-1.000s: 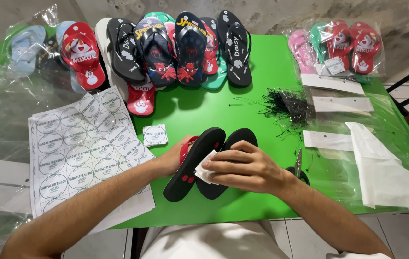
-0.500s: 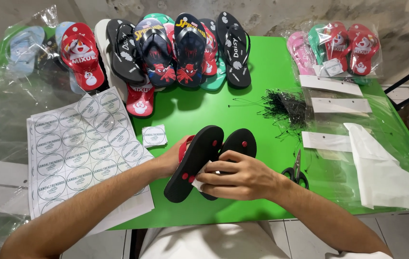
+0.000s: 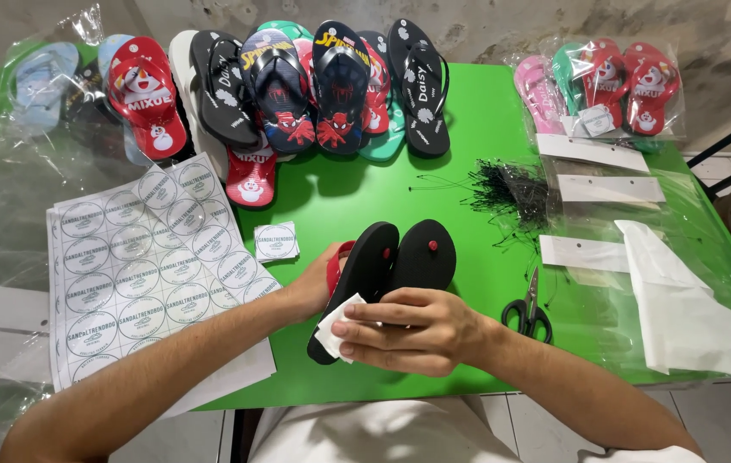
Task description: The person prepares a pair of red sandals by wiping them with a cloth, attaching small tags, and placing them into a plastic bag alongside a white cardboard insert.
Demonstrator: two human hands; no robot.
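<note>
1. A pair of black flip-flops [image 3: 391,266] lies sole-up near the front edge of the green table [image 3: 477,146], the two soles side by side and touching, each with a small red plug showing near the toe
2. The right hand [image 3: 413,330] lies over the heel end of the pair, its fingers [image 3: 365,328] held together and pressing a small white cloth [image 3: 337,324] against the left sole
3. The left hand [image 3: 310,287] grips the pair from its outer side; its fingers are tucked under the sole and hidden, so I cannot tell how they are set, and a red strap [image 3: 334,266] shows just above the thumb
4. Just beyond the left hand's knuckles sits a small square sticker [image 3: 276,241], and farther out on that side lies a white sheet of round stickers [image 3: 138,266]
5. Outward of the right wrist lie black-handled scissors [image 3: 527,310], then white card strips [image 3: 584,253] and a folded white cloth [image 3: 683,300]
6. Ahead of the fingertips, well apart, is a bundle of thin black ties [image 3: 511,184]
7. At the far edge stands a row of printed flip-flops [image 3: 305,86], with bagged pink and red pairs [image 3: 605,86] off to the right
</note>
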